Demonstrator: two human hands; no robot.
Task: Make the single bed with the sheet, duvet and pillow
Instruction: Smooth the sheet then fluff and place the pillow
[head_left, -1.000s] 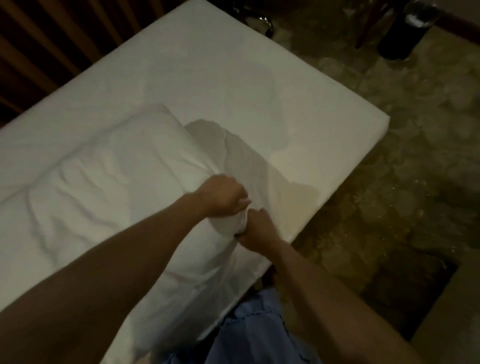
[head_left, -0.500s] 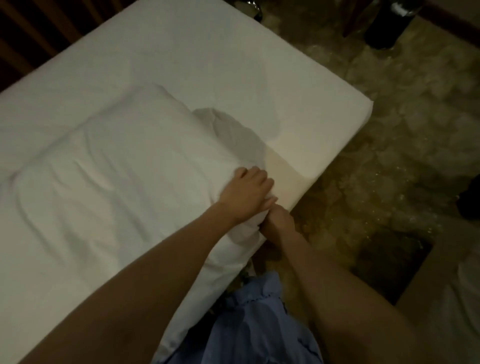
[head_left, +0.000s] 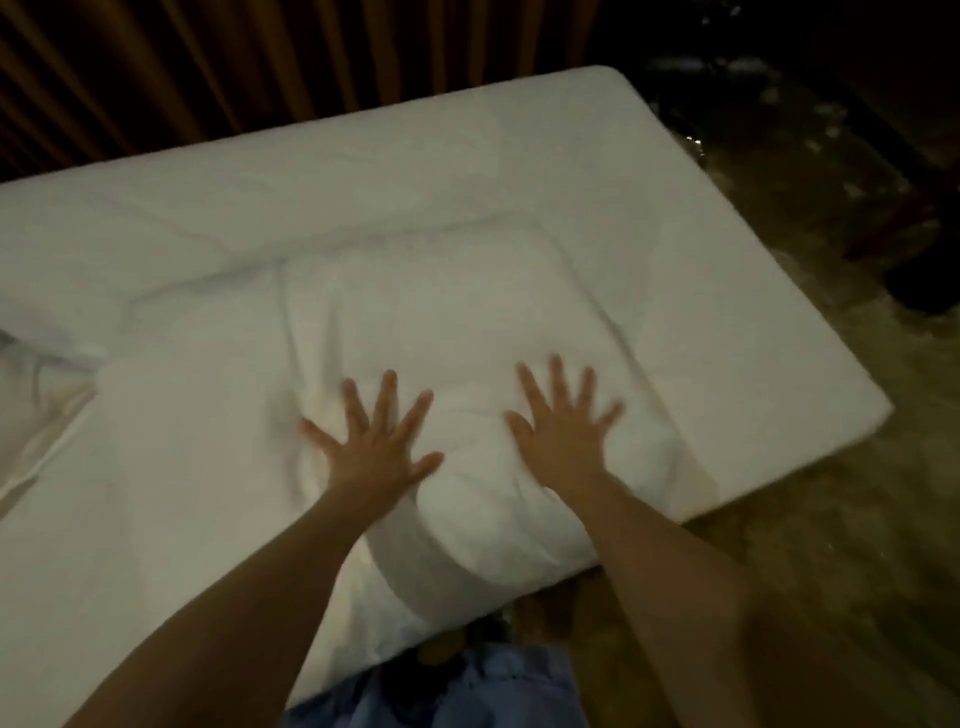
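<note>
Left hand and right hand, fingers spread wide, are pressing flat on the white pillow lying on the sheeted bed.

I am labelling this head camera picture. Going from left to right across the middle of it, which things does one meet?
Folded white bedding at the left edge → left hand flat on the pillow → right hand on the same pillow → bare sheet → floor.
</note>
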